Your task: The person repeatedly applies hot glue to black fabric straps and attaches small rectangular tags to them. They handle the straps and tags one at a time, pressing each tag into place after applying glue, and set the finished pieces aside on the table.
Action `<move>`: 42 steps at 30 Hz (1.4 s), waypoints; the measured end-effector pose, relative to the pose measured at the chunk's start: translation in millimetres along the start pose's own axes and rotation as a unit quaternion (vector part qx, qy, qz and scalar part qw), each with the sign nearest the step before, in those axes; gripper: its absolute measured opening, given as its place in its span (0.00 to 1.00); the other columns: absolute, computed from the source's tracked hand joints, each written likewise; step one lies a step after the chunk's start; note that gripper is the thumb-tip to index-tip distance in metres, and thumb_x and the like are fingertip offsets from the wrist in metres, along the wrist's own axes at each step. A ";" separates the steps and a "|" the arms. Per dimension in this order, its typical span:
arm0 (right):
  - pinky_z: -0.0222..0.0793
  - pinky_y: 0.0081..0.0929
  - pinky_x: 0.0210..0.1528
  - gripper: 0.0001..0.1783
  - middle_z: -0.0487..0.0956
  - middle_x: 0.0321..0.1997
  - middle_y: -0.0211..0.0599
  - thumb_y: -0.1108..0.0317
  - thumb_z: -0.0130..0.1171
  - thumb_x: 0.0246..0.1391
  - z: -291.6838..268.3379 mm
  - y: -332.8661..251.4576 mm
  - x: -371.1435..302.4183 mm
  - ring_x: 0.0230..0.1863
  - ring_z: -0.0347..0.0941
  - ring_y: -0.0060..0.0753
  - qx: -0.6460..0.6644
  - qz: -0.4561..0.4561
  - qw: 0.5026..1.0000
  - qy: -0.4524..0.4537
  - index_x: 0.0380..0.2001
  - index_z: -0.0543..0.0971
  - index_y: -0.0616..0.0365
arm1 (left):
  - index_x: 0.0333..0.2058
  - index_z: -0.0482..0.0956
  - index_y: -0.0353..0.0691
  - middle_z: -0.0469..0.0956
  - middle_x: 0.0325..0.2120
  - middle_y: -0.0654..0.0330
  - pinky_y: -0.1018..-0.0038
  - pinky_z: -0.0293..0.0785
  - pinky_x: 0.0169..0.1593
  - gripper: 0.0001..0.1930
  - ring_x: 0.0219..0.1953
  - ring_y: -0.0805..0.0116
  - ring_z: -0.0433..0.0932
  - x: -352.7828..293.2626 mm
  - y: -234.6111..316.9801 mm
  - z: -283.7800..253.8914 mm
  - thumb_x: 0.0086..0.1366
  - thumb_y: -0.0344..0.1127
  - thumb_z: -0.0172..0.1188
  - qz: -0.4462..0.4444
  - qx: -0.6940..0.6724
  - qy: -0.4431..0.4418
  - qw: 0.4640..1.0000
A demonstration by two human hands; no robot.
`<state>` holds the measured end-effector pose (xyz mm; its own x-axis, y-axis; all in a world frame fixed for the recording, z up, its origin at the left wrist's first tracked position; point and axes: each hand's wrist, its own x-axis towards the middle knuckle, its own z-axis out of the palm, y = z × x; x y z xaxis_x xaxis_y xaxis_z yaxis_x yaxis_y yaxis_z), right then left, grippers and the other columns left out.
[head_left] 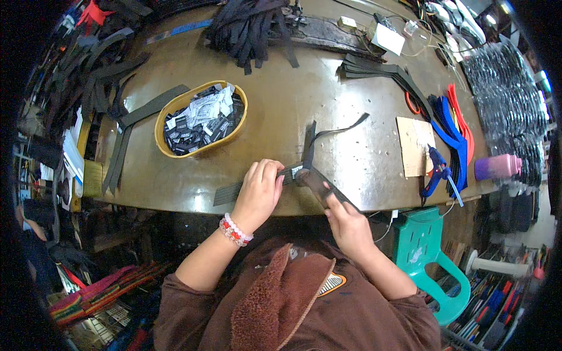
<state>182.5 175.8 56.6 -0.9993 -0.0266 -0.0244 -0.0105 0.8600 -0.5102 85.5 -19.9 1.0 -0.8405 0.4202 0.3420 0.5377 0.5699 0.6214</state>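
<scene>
At the table's near edge, my left hand [260, 190] is closed on a black webbing strap [227, 195], whose flat end sticks out to the left. A small white label [297, 171] shows on the strap just past my fingertips. My right hand [348, 225] is closed on another dark strap length [316, 186], blurred, which slants from the label down to the table edge. Beyond the hands, a thin black strip [342, 127] curls away over the tabletop. A yellow tub [159, 139] full of black and white labels [205, 117] stands ahead of my left hand.
Black straps [249, 29] are heaped at the back, with more [146, 105] on the left. To the right lie cardboard [414, 146], a blue glue gun [434, 169], blue straps [458, 155], red straps [466, 128] and a pink-purple bottle [497, 167]. A green plastic stool [421, 240] stands below the table edge.
</scene>
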 end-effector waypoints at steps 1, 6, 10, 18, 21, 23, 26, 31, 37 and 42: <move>0.72 0.39 0.36 0.26 0.76 0.32 0.53 0.75 0.53 0.55 1.7 2.5 -1.4 0.32 0.75 0.54 0.021 0.028 0.999 -0.025 0.59 0.68 0.51 | 0.36 0.70 0.36 0.72 0.34 0.53 0.63 0.69 0.44 0.09 0.37 0.54 0.71 -1.2 1.1 -0.4 0.56 0.25 0.57 -0.009 0.003 0.004 1.000; 0.72 0.43 0.30 0.26 0.75 0.31 0.53 0.65 0.50 0.60 -3.0 9.0 22.8 0.29 0.74 0.57 0.040 -0.079 0.992 0.094 0.62 0.64 0.42 | 0.33 0.74 0.39 0.75 0.39 0.55 0.63 0.69 0.45 0.11 0.39 0.58 0.72 -6.9 11.4 7.3 0.54 0.35 0.64 0.163 0.029 -0.012 0.986; 0.71 0.40 0.33 0.23 0.77 0.31 0.53 0.62 0.49 0.61 -27.0 28.7 67.2 0.31 0.76 0.49 0.162 0.160 0.972 -0.055 0.60 0.67 0.42 | 0.48 0.73 0.39 0.74 0.44 0.57 0.65 0.68 0.43 0.28 0.39 0.64 0.72 -12.0 24.2 21.4 0.53 0.51 0.62 0.218 0.081 -0.107 0.967; 0.68 0.39 0.40 0.21 0.77 0.41 0.43 0.63 0.60 0.49 -41.2 156.5 161.1 0.38 0.74 0.42 -0.259 0.076 0.924 0.272 0.50 0.76 0.42 | 0.40 0.79 0.33 0.75 0.24 0.56 0.73 0.74 0.32 0.16 0.26 0.64 0.75 46.4 15.7 -46.2 0.50 0.25 0.53 0.073 -0.102 -0.041 0.991; 0.67 0.40 0.43 0.19 0.78 0.42 0.40 0.65 0.61 0.46 -33.6 124.8 198.5 0.41 0.74 0.42 -0.334 -0.078 0.863 0.371 0.45 0.78 0.45 | 0.27 0.79 0.36 0.81 0.26 0.56 0.75 0.75 0.39 0.12 0.33 0.70 0.80 85.1 -58.7 -123.0 0.64 0.39 0.60 -0.102 -0.469 0.216 0.850; 0.66 0.37 0.47 0.15 0.77 0.44 0.39 0.70 0.54 0.48 -21.9 92.9 234.7 0.43 0.73 0.41 -0.191 -0.219 0.906 0.308 0.41 0.79 0.52 | 0.31 0.77 0.32 0.79 0.35 0.53 0.75 0.77 0.48 0.11 0.39 0.68 0.79 84.0 -125.2 -173.7 0.67 0.35 0.54 -0.037 -0.605 0.335 0.721; 0.64 0.31 0.51 0.20 0.75 0.47 0.35 0.70 0.51 0.49 7.6 64.3 289.1 0.50 0.69 0.37 -0.251 -0.329 0.890 0.191 0.47 0.77 0.55 | 0.43 0.67 0.21 0.72 0.46 0.46 0.72 0.75 0.56 0.15 0.49 0.60 0.74 48.6 -216.7 -220.2 0.68 0.33 0.51 -0.072 -0.602 0.518 0.603; 0.67 0.32 0.46 0.13 0.72 0.34 0.36 0.71 0.52 0.48 32.5 63.0 340.6 0.40 0.69 0.38 -0.260 -0.366 0.883 0.135 0.38 0.77 0.58 | 0.51 0.60 0.17 0.68 0.50 0.43 0.74 0.75 0.55 0.21 0.52 0.59 0.72 -0.7 -237.6 -220.6 0.69 0.32 0.50 -0.210 -0.661 0.481 0.537; 0.69 0.33 0.31 0.11 0.75 0.27 0.37 0.80 0.60 0.37 -6.7 19.3 245.1 0.28 0.72 0.42 -0.074 -0.404 0.866 0.285 0.29 0.77 0.58 | 0.55 0.68 0.36 0.75 0.35 0.65 0.90 0.70 0.26 0.28 0.24 0.85 0.71 64.1 -58.7 -94.8 0.70 0.55 0.43 -0.265 -0.767 -0.133 0.568; 0.67 0.32 0.30 0.15 0.75 0.33 0.37 0.70 0.59 0.39 -3.2 10.7 55.2 0.32 0.72 0.35 0.013 -0.471 0.878 0.086 0.34 0.77 0.61 | 0.47 0.75 0.35 0.77 0.26 0.71 0.91 0.60 0.15 0.18 0.16 0.88 0.64 135.8 -24.3 -27.7 0.69 0.44 0.50 -0.336 -0.681 -0.363 0.540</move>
<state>127.1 185.1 52.6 -0.5391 -0.6399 0.5477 -0.8359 0.4864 -0.2544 -43.5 3.7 51.8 -0.3023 0.8895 -0.3427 -0.8356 -0.0742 0.5443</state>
